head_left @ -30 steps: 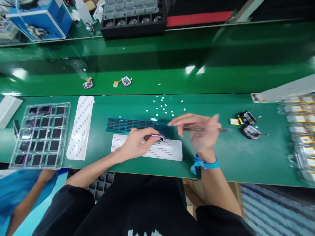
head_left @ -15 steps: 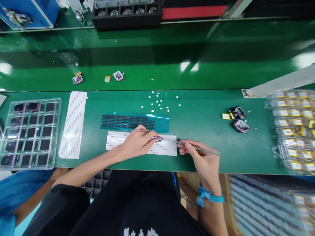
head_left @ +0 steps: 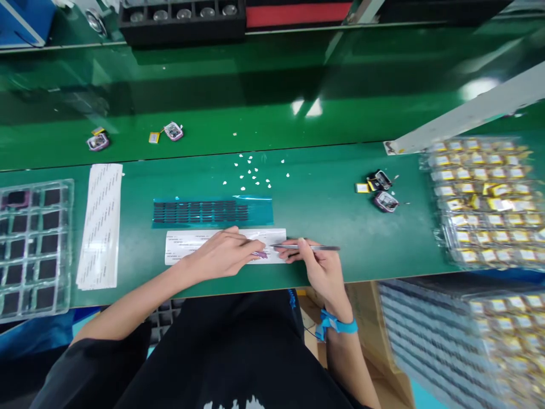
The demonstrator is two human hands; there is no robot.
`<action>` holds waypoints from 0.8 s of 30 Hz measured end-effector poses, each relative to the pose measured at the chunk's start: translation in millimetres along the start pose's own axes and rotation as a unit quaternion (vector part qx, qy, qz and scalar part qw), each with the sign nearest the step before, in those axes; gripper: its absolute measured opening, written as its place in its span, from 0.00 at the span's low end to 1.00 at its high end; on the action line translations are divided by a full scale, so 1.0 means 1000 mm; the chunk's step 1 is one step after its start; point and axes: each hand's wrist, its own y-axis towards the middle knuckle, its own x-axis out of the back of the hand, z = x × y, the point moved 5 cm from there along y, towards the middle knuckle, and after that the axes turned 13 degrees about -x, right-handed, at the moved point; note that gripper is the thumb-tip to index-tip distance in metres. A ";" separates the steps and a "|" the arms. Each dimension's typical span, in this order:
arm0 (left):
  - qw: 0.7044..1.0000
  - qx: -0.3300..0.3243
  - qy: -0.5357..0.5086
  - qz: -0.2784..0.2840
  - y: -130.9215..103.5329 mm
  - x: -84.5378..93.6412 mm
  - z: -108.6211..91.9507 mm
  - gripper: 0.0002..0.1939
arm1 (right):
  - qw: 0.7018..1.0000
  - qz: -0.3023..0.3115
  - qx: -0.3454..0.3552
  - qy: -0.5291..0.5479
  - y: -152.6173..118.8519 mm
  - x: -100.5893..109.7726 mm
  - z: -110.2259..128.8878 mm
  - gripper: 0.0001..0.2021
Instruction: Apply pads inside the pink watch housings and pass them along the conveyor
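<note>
My left hand [head_left: 223, 250] is closed, its fingertips pinching a small purple device casing [head_left: 260, 255] above a white printed sheet [head_left: 183, 238]. Most of the casing is hidden by my fingers. In my right hand [head_left: 321, 267] are slim metal tweezers [head_left: 326, 247], pointing left with their tips beside the casing. Whether the tips grip anything is too small to tell. Just beyond the sheet lies a blue film [head_left: 260, 211] carrying rows of black strips [head_left: 200, 212].
Small white pieces [head_left: 249, 171] are scattered beyond the film. Opened devices [head_left: 386, 201] with yellow batteries lie right; others [head_left: 174, 131] lie at the back. A clear tray [head_left: 68, 244] and a white sheet stack [head_left: 100, 227] sit left, battery trays [head_left: 485, 204] right, near a slanted post [head_left: 460, 116].
The view has swung to the right, so the bench things appear further left. The tweezer tips have come closer to the purple casing, which sits slightly nearer me. Another person's hand at left has left view.
</note>
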 end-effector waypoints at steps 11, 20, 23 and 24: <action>0.986 0.073 -0.104 -0.107 0.003 0.010 -0.002 0.14 | 0.988 -0.066 0.037 0.131 0.006 0.016 -0.006 0.19; 0.830 0.240 -0.457 -0.212 -0.006 0.024 0.014 0.16 | 0.984 -0.067 0.087 0.140 0.007 -0.021 0.031 0.18; 0.805 0.223 -0.515 -0.194 -0.005 0.025 0.013 0.24 | 0.989 -0.020 0.082 0.119 0.011 -0.034 0.038 0.20; 0.804 0.225 -0.516 -0.192 -0.005 0.025 0.013 0.27 | 0.990 -0.013 0.082 0.116 0.012 -0.036 0.038 0.21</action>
